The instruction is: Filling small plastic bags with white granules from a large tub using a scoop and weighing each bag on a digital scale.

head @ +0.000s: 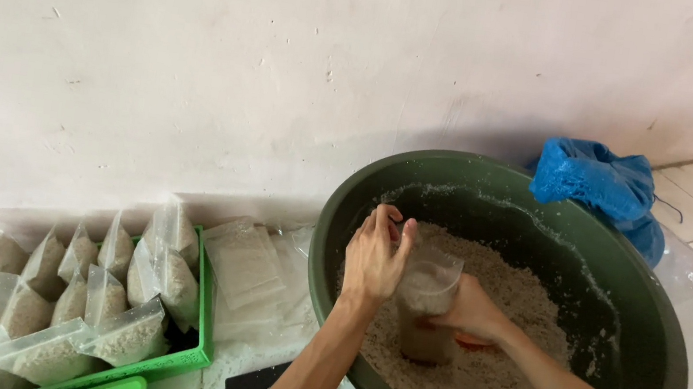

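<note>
A large dark green basin (657, 342) stands on the floor by the wall, filled with pale grain (509, 385). Inside it, a clear plastic bag (426, 299) stands upright, partly filled with the grain. My left hand (373, 260) pinches the bag's open top edge at its left side. My right hand (473, 314) is on the bag's right side, holding it; something orange-red peeks out just below this hand and I cannot tell what it is.
A green crate (204, 327) at the left holds several filled clear bags of grain (127, 335). Flat empty plastic bags (243, 266) lie between crate and basin. A blue bag (606, 189) sits behind the basin. White wall behind, tiled floor at right.
</note>
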